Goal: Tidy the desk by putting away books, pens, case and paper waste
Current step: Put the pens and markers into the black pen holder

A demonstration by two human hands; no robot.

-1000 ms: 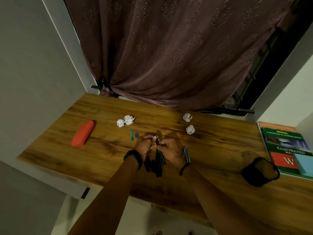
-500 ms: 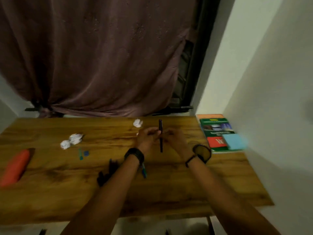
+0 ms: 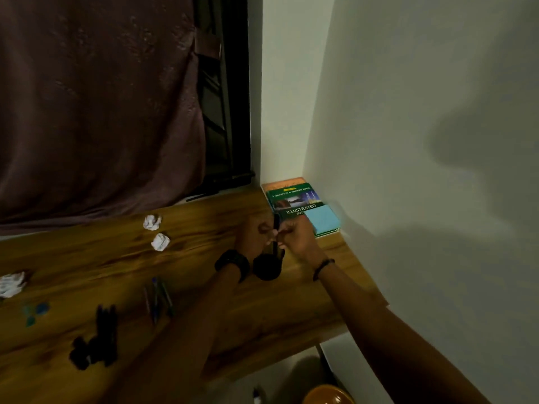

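Pen, black: upright, pinched between both hands just above a black mesh pen holder, its lower end at the holder's rim. Left hand at 9 o'clock of the pen, fingers closed on the barrel; a black watch on that wrist. Right hand at 3 o'clock of the pen, fingers clenched around the same barrel; a thin dark band on that wrist.

Pen holder: stands on the wooden bench, directly at 6 o'clock of the hands.

Books: a stack lying flat in the bench's far right corner, at 1 o'clock of the hands, green cover on top, orange cover under it; a light blue pad rests on the green cover's near right part.

Crumpled paper, two balls: at 9 o'clock of the hands, near each other. A third white ball at the left frame edge.

Loose pens, bluish: a few side by side at 7 o'clock of the holder.

Dark markers and caps: a blurred cluster farther toward 8 o'clock; count cannot be told.

Small blue-green bits: left of the cluster, blurred.

Brown curtain: hangs behind the bench.
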